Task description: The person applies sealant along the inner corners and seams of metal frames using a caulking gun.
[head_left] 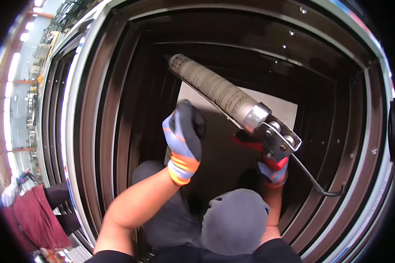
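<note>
Over the dark hollow of the nested frames, a caulking gun (278,140) was held up at a slant, its nose to the upper left. And what a mix of shapes! A smooth, translucent cartridge (215,87) was cradled in bright metal, backed by a shiny collar (256,116) and a thin hooked rod (316,177). By the right hand (274,173), gloved and partly hidden, the red handle was wrapped, fingers closed around it. Off to the left, just below the cartridge, the left hand (184,131) was curled in striped knit and dark coating; whether anything was pinched could not be told. Small dark lettering was printed along the cartridge. Around it all, glossy brown frames (90,114) were ringed, studded with screws.
</note>
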The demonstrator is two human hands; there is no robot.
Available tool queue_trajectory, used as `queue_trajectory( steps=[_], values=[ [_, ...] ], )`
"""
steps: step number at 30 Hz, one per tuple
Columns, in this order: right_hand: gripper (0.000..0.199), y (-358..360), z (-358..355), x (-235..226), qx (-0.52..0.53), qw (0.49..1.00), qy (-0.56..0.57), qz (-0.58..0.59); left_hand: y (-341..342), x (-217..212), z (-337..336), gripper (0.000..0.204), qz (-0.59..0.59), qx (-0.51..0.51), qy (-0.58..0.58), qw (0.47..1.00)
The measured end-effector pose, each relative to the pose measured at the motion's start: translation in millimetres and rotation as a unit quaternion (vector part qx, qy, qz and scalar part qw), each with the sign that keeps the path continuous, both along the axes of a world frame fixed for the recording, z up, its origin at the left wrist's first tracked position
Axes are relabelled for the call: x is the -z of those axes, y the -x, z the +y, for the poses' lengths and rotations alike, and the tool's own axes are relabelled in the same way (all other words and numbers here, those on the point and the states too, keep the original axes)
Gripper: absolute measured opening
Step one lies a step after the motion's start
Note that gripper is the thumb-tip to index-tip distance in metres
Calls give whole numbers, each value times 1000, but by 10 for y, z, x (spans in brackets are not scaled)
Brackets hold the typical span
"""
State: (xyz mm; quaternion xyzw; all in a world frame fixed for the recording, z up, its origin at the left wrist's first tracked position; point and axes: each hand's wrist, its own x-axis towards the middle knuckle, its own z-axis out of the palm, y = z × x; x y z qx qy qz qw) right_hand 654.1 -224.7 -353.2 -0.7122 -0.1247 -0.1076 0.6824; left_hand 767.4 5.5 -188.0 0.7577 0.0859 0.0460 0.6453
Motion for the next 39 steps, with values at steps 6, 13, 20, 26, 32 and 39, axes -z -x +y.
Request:
queue_trajectory(
  steps=[6,13,20,26,32,39],
  values=[
    [63,-253,312,-122,49,996,69,-3,-315,555,229,35,-83,110,-63,988],
    [50,-261,554,61,-4,995,94,-28,-482,838,400,51,-177,189,-96,961],
    [60,-467,772,127,-48,998,-43,17,-623,796,491,61,-245,181,-270,913],
    [59,-675,779,51,-1,995,92,-39,-684,854,559,71,-254,173,-309,900],
    [48,-713,890,175,-29,1000,0,6,-736,857,568,71,-255,167,-316,899],
    [38,-765,891,234,-17,999,37,-12,-765,930,499,61,-132,140,99,976]
  ],
)
